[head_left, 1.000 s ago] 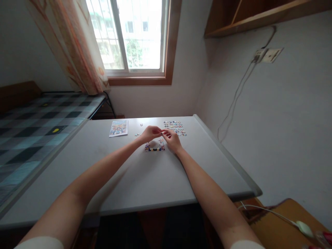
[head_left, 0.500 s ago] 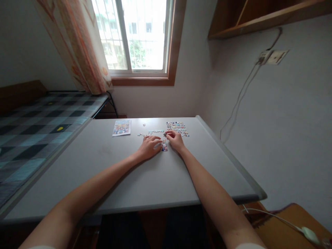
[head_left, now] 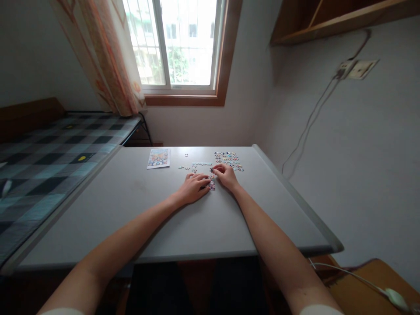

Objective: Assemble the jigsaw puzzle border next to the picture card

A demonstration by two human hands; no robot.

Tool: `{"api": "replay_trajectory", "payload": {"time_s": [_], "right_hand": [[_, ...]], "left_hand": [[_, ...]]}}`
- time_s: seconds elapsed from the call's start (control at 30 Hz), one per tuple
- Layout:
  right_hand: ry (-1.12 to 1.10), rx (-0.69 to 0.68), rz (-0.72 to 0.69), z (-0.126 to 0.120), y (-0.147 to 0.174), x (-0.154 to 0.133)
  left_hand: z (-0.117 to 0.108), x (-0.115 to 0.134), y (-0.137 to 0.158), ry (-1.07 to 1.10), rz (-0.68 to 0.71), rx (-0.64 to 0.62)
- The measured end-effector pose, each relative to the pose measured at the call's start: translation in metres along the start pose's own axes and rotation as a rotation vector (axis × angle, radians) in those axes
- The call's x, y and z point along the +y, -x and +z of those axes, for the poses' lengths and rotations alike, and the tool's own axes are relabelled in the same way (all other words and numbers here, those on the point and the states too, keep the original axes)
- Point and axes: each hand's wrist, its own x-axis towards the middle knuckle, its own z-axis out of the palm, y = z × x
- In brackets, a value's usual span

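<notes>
My right hand point(head_left: 226, 176) pinches a small dark jigsaw piece point(head_left: 211, 170) between thumb and fingertips, low over the table. My left hand point(head_left: 196, 187) lies palm down with its fingers stretched out, their tips at the joined strip of jigsaw pieces point(head_left: 212, 186). Part of that strip is hidden behind the left fingers. Beyond my hands runs a pale row of joined pieces point(head_left: 202, 164). Several loose jigsaw pieces point(head_left: 226, 156) lie in rows at the back right, and a few more pieces point(head_left: 184, 168) sit left of the pale row.
A picture sheet point(head_left: 159, 158) lies at the back left of the grey table point(head_left: 131, 218), and a single piece point(head_left: 186, 155) near the far edge. A bed point(head_left: 65, 144) stands on the left. At lower right are a wooden seat point(head_left: 367, 284) and a white cable point(head_left: 348, 270).
The whole view has shifted slightly, so everything appears a little further right. My right hand still pinches the piece, and the left hand rests almost where it was, fingers a bit flatter.
</notes>
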Motion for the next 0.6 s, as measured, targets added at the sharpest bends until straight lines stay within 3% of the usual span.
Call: {"api": "replay_trajectory", "payload": {"time_s": [0.47, 0.6], "right_hand": [[0.023, 0.002, -0.004, 0.0002, 0.0006, -0.003], [0.035, 0.003, 0.002, 0.0007, 0.0007, -0.0021]], "left_hand": [[0.0003, -0.0008, -0.0012, -0.021, -0.004, 0.039], [0.0032, -0.003, -0.0018, -0.057, -0.078, 0.069]]}}
